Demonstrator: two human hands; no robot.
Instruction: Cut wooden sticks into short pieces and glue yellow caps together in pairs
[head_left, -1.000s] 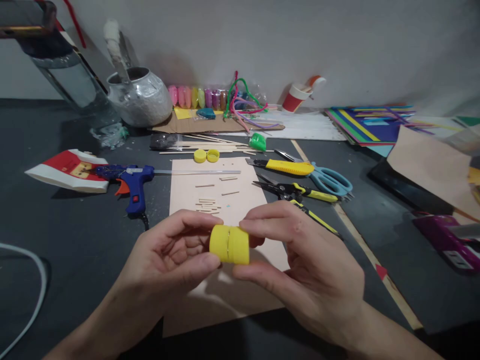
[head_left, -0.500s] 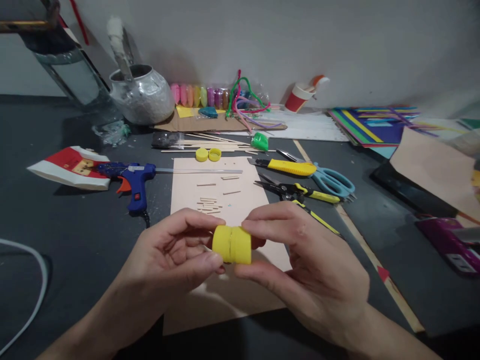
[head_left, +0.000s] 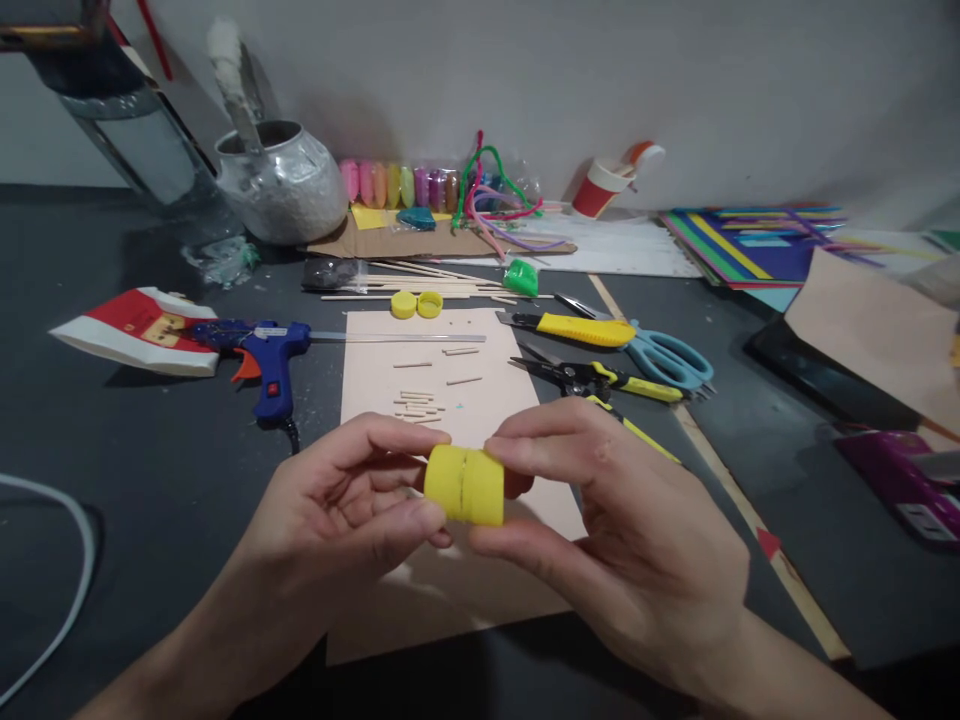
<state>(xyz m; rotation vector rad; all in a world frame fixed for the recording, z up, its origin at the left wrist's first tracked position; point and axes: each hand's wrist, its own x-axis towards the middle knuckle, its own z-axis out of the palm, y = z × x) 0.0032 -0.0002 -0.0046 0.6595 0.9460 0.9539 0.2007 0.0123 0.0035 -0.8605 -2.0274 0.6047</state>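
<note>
Two yellow bottle caps [head_left: 464, 487], pressed together end to end with a thin seam between them, are held above a beige paper sheet [head_left: 450, 600]. My left hand [head_left: 352, 510] pinches the left cap between thumb and fingers. Around the right cap, the thumb and fingers of my right hand [head_left: 600, 510] are closed. Beyond the hands, several short wooden sticks [head_left: 417, 404] lie on the paper. Two more yellow caps [head_left: 403, 304] rest at the paper's far edge, one showing its hollow inside.
A blue glue gun [head_left: 274, 360] lies left, its nozzle side by a red-white packet [head_left: 135, 330]. To the right are a yellow cutter [head_left: 585, 328], blue-handled scissors [head_left: 667, 358] and yellow-black pliers [head_left: 592, 378]. A metal pot [head_left: 285, 190] and pipe cleaners [head_left: 495, 200] stand at the back.
The joined caps have turned slightly in the fingers, so the seam looks different. Both hands keep their hold in nearly the same place.
</note>
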